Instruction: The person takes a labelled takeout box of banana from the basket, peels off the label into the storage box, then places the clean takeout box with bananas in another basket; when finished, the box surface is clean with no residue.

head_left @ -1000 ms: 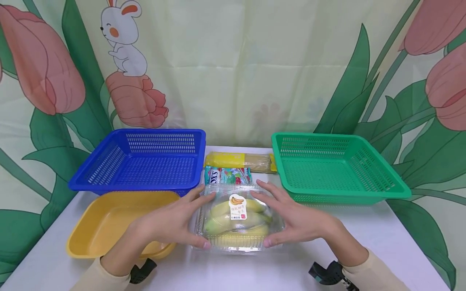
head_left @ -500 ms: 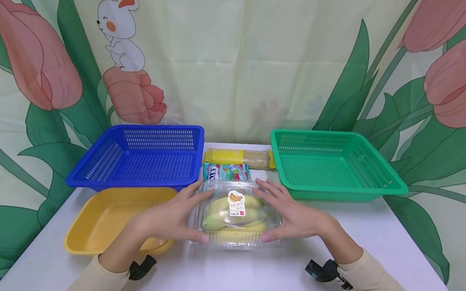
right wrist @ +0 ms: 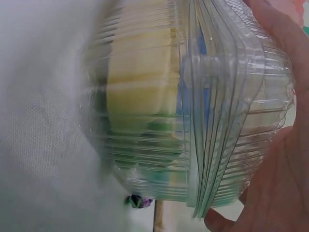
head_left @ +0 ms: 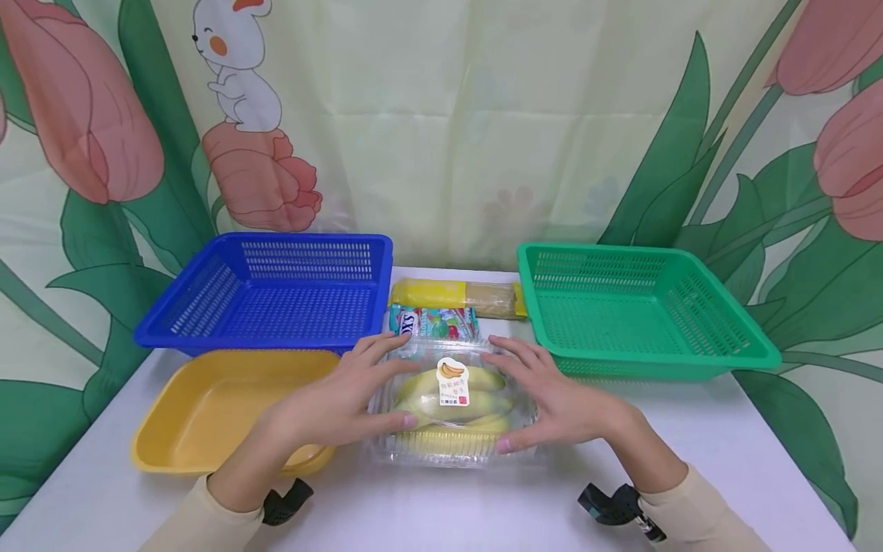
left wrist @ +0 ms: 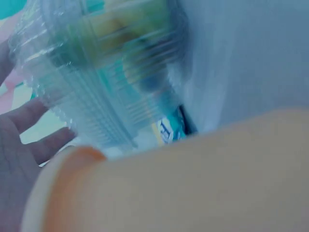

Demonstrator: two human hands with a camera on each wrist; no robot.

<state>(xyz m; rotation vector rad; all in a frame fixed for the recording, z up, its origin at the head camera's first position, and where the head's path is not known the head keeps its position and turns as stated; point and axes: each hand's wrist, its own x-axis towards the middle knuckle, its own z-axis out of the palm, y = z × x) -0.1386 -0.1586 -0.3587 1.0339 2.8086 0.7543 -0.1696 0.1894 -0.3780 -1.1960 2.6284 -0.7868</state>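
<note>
A clear plastic clamshell box (head_left: 451, 446) sits on the white table between both hands. Yellow-green bananas (head_left: 476, 404) lie inside, and its lid bears a white label (head_left: 453, 383) with a banana picture. My left hand (head_left: 341, 400) is at the box's left side, its thumb and fingers stretched over the lid. In the left wrist view, the fingers (left wrist: 29, 116) look straight and spread beside the blurred box. At the right side, my right hand (head_left: 572, 406) spans the lid with fingers spread, thumb toward the front edge. Whether each fingertip touches is unclear.
Behind the box lie a teal candy packet (head_left: 441, 322) and a yellow-ended pack of thin sticks (head_left: 458, 297). A blue basket (head_left: 297, 337) stands at back left, a green basket (head_left: 662, 366) at back right. Front left is a yellow tub (head_left: 186, 460).
My left thumb has moved up and inward over the lid from near the front edge. The right hand and the box stay nearly put; the head view shifts slightly.
</note>
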